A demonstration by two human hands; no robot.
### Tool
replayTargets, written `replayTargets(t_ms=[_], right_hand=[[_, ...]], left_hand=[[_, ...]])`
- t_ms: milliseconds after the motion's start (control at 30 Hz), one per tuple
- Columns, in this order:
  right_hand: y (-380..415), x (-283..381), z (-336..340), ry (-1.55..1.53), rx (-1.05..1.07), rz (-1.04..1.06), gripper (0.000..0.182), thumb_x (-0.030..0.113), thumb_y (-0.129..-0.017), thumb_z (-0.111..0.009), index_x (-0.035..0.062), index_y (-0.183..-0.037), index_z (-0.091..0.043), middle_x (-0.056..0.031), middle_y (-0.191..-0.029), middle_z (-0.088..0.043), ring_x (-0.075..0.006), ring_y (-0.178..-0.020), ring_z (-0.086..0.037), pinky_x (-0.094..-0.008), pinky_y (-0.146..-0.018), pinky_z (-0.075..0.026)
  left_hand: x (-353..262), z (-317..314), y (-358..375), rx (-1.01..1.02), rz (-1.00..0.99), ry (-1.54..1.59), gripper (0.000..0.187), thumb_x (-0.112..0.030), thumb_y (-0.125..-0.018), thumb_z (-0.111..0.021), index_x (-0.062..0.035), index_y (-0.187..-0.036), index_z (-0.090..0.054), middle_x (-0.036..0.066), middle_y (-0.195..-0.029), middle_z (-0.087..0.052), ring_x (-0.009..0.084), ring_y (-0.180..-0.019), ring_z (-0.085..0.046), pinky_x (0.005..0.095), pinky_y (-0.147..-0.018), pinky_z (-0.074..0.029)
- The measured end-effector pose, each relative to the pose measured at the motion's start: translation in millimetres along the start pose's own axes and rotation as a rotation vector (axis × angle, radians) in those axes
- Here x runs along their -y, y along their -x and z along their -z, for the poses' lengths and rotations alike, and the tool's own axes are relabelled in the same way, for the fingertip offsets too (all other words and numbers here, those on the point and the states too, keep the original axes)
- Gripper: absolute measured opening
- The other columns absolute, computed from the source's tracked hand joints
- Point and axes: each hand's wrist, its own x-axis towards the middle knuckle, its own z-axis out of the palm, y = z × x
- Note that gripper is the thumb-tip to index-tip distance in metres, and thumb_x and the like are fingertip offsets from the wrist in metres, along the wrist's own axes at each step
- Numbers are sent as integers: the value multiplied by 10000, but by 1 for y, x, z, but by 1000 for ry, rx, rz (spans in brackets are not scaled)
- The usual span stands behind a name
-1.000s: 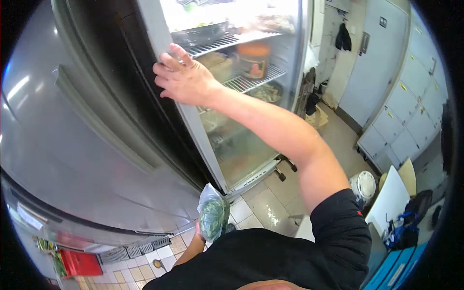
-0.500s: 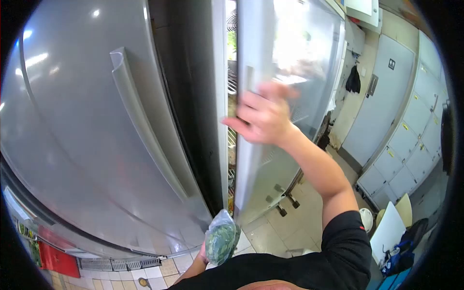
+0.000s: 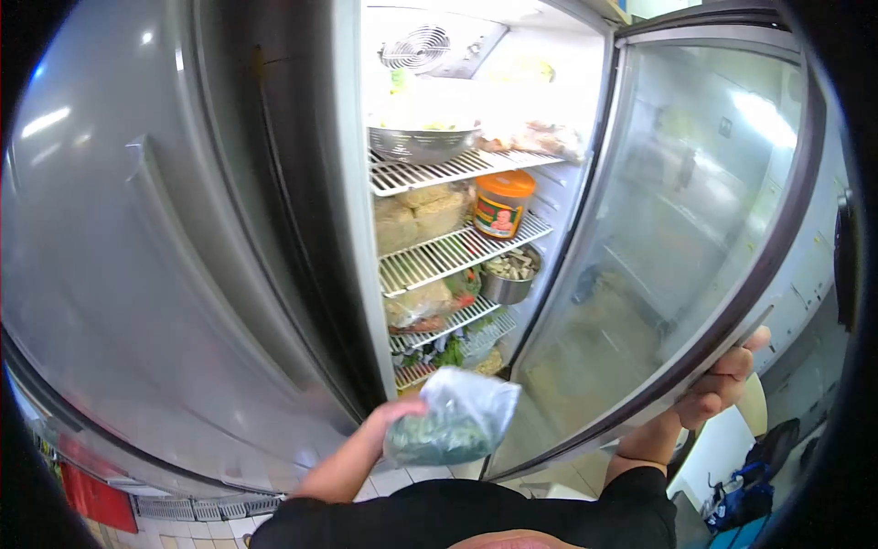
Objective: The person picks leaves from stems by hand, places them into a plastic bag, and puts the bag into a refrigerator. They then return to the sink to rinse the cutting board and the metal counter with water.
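My left hand [image 3: 400,414] grips a clear plastic bag of leafy greens [image 3: 448,430] low in front of the fridge opening. At the right, my right hand [image 3: 727,382] is curled around the edge of the glass fridge door [image 3: 658,238], which stands wide open. Inside the lit fridge, wire shelves [image 3: 466,252] hold food. A metal bowl [image 3: 422,145] sits on the upper shelf. Below it are an orange-lidded tub [image 3: 503,203] and bagged pale food [image 3: 422,218]. Lower down stand a metal pot [image 3: 508,276] of chopped pieces and more bags [image 3: 421,306].
A large steel fridge door [image 3: 110,274] with a long handle fills the left side. Behind the glass door are pale lockers [image 3: 814,247]. A white board [image 3: 718,457] and a dark bag [image 3: 759,476] lie at the lower right; a red box [image 3: 96,494] is at lower left.
The glass door has swung wide to the right with my right hand on its edge, revealing the shelves. My left hand has raised the bag of greens toward the opening.
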Motion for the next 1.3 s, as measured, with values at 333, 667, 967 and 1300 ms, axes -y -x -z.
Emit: replayTargets(t_ms=[333, 667, 967, 1300], right_hand=[[-8, -31, 117, 16, -35, -115, 491, 464, -972, -487, 135, -649, -320, -14, -772, -421, -217, -866, -369, -382, -830, -294], [3, -51, 166, 14, -41, -141, 470, 413, -998, -410, 127, -634, -325, -21, -743, -398, -235, -860, -375, -387, -816, -294], [64, -64, 204, -589, -253, -240, 492, 438, -991, -451, 124, -621, -371, -16, -683, -376, -206, -745, -455, -400, -751, -386], [84, -60, 194, -299, -330, -514, 459, 344, -975, -444, 127, -583, -344, -38, -677, -385, -230, -740, -409, -434, -791, -359]], left_hand=[[-337, -244, -180, 95, -945, 108, 569, -472, -1006, -429, -60, -1399, -422, 149, -1389, -503, 287, -1209, -536, 466, -1062, -408], [-314, -254, -268, 29, -855, -489, 521, -351, -1011, -496, -58, -1434, -418, 161, -1270, -597, 260, -986, -661, 387, -824, -554], [63, -87, -216, 238, -138, -1250, 532, -477, -970, -522, -87, -1328, -567, 68, -1027, -692, 197, -900, -651, 363, -840, -526], [431, 143, 297, -918, 676, -1291, 361, -253, -874, -584, -102, -1192, -666, 165, -1173, -656, 312, -1114, -610, 406, -970, -467]])
